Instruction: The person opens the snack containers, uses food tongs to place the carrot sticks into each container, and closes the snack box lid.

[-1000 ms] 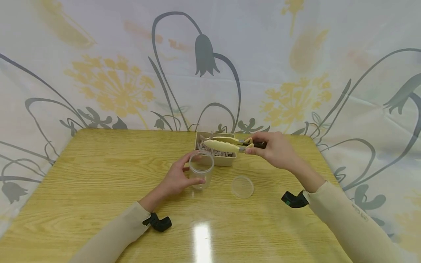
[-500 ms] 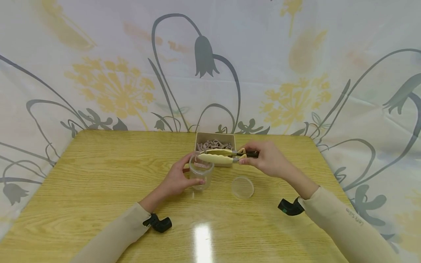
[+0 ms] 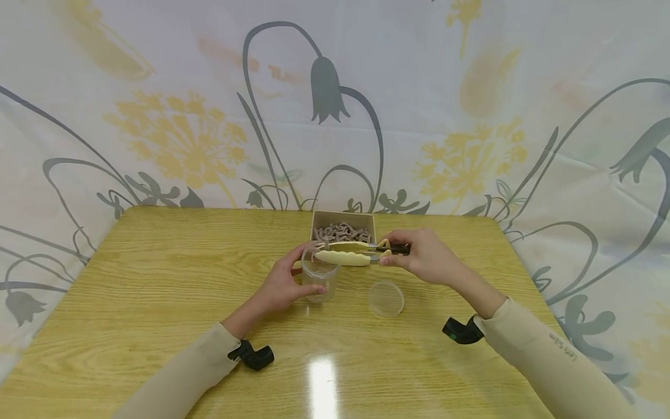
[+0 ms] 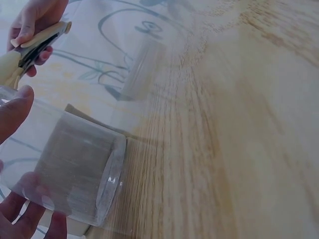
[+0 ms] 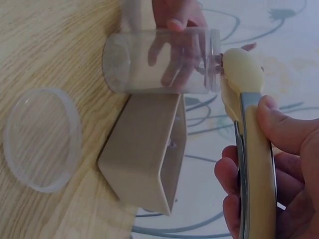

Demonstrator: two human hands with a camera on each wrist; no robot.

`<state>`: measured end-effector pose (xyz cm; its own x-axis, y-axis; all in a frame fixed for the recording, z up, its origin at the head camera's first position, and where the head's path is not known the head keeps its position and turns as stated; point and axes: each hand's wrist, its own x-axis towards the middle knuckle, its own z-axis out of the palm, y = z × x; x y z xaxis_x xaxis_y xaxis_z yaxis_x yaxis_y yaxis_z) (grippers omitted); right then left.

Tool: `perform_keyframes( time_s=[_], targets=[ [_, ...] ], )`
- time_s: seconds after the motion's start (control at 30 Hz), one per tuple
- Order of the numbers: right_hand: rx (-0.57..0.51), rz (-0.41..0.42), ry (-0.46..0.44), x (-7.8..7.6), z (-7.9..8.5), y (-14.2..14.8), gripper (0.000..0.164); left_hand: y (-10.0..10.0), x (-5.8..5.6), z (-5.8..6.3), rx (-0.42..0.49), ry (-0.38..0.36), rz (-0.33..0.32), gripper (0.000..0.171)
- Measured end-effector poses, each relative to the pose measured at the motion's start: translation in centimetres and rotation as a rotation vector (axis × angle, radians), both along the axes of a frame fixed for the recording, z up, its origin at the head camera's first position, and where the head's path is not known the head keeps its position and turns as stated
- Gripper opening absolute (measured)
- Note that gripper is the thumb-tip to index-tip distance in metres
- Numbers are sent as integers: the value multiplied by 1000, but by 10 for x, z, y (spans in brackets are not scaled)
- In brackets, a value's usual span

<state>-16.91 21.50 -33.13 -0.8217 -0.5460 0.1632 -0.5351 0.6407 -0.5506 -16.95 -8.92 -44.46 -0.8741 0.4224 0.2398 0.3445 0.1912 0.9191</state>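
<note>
My left hand (image 3: 280,286) holds a clear, open-topped jar (image 3: 318,286) around its side, thumb in front. The jar stands on the wooden table. With my right hand (image 3: 425,256) I grip tongs (image 3: 345,258) that have cream scalloped heads and black inner handles. Their heads reach over the jar's mouth, and grey-brown strips (image 5: 218,63) show at the tips there. Behind the jar, a beige box (image 3: 342,216) holds a heap of similar strips (image 3: 345,233). What the strips are cannot be told. In the right wrist view, the jar (image 5: 142,62) looks mostly see-through.
A round translucent lid (image 3: 386,299) lies flat on the table (image 3: 173,273), to the right of the jar. A patterned curtain (image 3: 209,105) hangs just behind the table's back edge. Black wrist devices (image 3: 253,355) are worn at both cuffs.
My right hand has brought the tongs from above the box leftward and nearer, to the jar's mouth. Strips have come along at the tips. My left hand and the jar have stayed put.
</note>
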Motion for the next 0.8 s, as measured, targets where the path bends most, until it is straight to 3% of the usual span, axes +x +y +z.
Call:
perform_keyframes(
  time_s=[0.37,0.6,0.8],
  targets=[
    [28,4,-1,1,4,-1,25,0,1,0,3,-5,3,88],
    [38,0,0,0,3,-1,27,3,19,36,-29,-9,16,84],
    [27,-4,-2,-1,3,-1,27,2,20,39,-37,-14,16,83]
  ],
)
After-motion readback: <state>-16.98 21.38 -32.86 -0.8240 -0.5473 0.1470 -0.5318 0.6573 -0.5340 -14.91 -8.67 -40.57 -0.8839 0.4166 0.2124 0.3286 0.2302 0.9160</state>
